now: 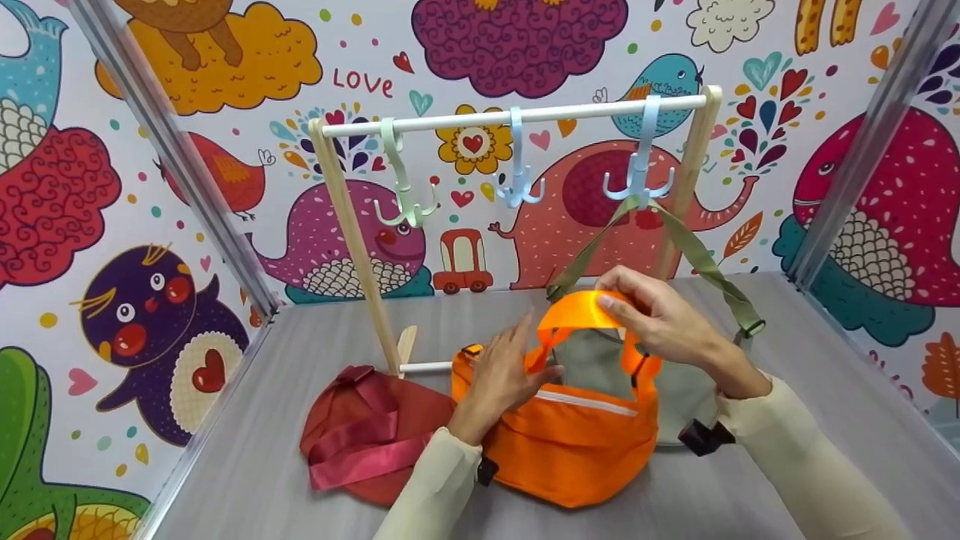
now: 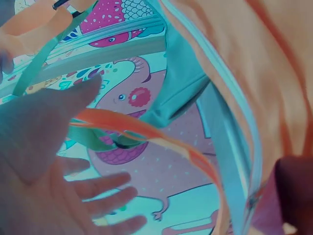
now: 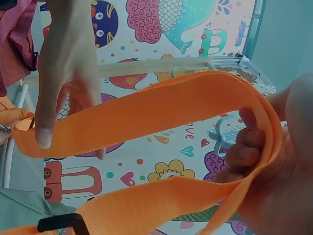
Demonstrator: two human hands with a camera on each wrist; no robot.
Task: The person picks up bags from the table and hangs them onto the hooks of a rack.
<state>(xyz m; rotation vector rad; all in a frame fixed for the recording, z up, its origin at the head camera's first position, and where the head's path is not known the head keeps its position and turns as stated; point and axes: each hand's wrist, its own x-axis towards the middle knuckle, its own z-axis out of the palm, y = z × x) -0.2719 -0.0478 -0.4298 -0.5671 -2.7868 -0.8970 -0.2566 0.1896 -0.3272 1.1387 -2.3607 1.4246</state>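
Note:
An orange waist bag [image 1: 570, 457] with a pale zip stands on the table below both hands. My right hand [image 1: 667, 319] grips its orange strap [image 1: 574, 311], raised in a loop above the bag; the curled fingers [image 3: 244, 152] show in the right wrist view. My left hand [image 1: 499, 371] is at the strap's left side, fingers extended and spread. In the right wrist view its thumb [image 3: 45, 132] lies over the front of the strap, with fingers behind. A grey-green bag [image 1: 686, 405], partly hidden behind the orange one, has its strap [image 1: 697, 255] looped over the right blue hook [image 1: 640, 176].
A red bag [image 1: 375, 431] with its strap folded on top lies at left. Behind stands a wooden rack [image 1: 352, 247] whose white bar [image 1: 457, 121] carries a green hook [image 1: 405, 195] and a middle blue hook [image 1: 517, 180]. Printed panels [image 1: 480, 45] enclose the grey table [image 1: 247, 450].

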